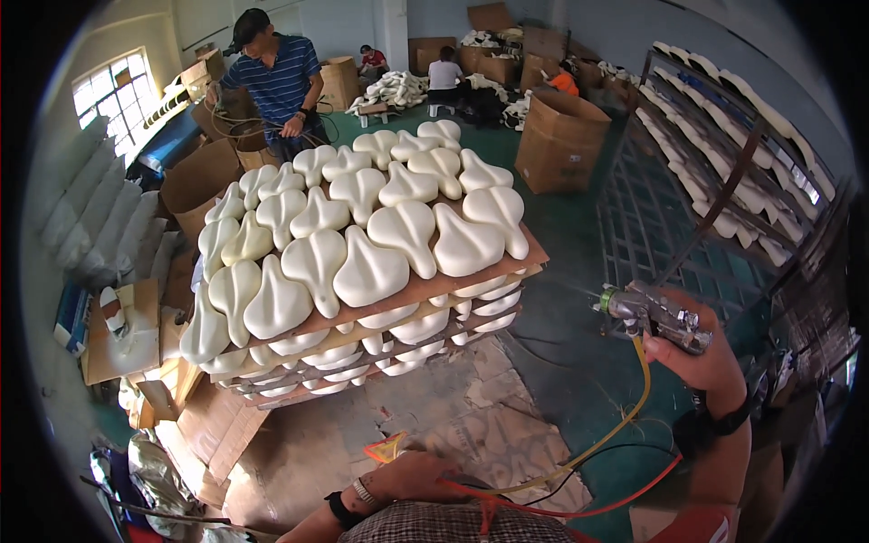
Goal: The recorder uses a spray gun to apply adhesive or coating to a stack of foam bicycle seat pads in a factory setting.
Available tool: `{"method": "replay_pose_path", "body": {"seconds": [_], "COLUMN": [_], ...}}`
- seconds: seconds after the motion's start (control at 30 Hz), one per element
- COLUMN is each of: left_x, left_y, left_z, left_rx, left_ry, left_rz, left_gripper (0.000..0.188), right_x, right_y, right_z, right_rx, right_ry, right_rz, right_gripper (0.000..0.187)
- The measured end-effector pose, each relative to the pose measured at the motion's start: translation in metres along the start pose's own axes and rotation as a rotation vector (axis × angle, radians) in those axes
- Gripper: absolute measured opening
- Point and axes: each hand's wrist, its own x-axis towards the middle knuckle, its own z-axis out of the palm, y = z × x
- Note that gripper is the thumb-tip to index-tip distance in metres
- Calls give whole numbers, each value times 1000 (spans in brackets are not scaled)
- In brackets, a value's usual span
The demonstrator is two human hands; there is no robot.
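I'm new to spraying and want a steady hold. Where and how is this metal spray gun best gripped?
Probably by the handle at its rear, as the right hand does now, coming from behind and below. The spray gun points its nozzle left toward the stacked white foam pads, and the yellow hose hangs from its underside, so a rear grip keeps fingers off the nozzle and hose.

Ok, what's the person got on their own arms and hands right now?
Both hands are bare, no gloves. The left hand has a metal-link watch and a black band on the wrist. The right hand has a black strap around the wrist. No sleeves reach either forearm.
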Motion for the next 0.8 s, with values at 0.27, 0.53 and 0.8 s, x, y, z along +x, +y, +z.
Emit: {"method": "replay_pose_path", "body": {"seconds": [0.27, 0.53, 0.8], "left_x": [-10, -36, -72], "left_y": [3, 0, -26], "left_z": [15, 5, -17], "left_rx": [123, 100, 134], "left_ry": [-67, -52, -79], "left_rz": [-13, -42, -34], "left_gripper": [46, 48, 48], "right_x": [-29, -42, -31], "right_y": [-6, -25, -63], "right_z": [-9, 1, 39], "right_rx": [55, -22, -30], "right_ry": [67, -6, 86], "right_rz": [14, 28, 81], "right_gripper": [44, 48, 43]}}
